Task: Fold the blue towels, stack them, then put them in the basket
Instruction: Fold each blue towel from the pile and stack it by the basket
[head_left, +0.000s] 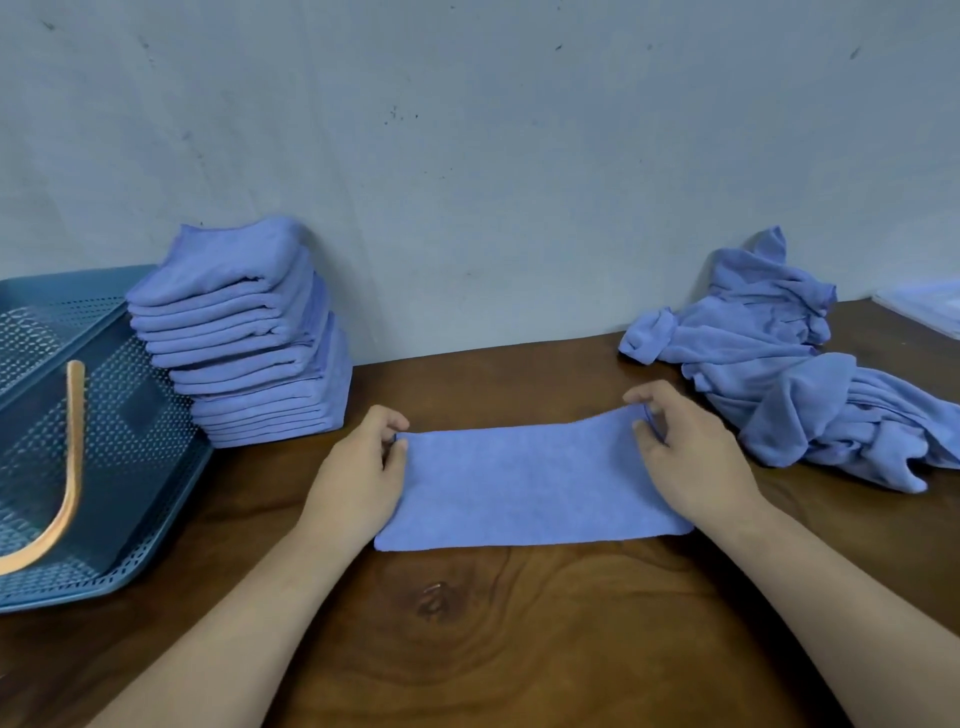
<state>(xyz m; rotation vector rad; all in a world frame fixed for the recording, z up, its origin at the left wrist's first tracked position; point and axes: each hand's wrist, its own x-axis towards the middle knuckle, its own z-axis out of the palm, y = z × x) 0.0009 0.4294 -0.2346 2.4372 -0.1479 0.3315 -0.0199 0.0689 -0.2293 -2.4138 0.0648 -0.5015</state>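
Both forearms come in low over the dark wood table (519, 649), and between them sits the towel (524, 488), lying flat as a long strip right in the middle. The left hand (358, 467) is pinching the far left corner between thumb and fingertips, and the right hand (696, 457) is doing the same at the far right corner, which is lifted a bit off the wood. It looks like thin microfibre, so I'd guess it's super light and floppy with zero stiffness. It'll sag anywhere you're not holding it, and the layers can slide apart. Corners or the short edges are the place to grab, pinching through every layer, then bring one end over to the other. The neat stack (249, 338) of folded ones stands at the back left against the wall, just beside the blue perforated basket (130, 519), and it leans a little, so I'd set the next one down gently. A crumpled pile (789, 384) waits at the back right, so there's plenty left to fold.
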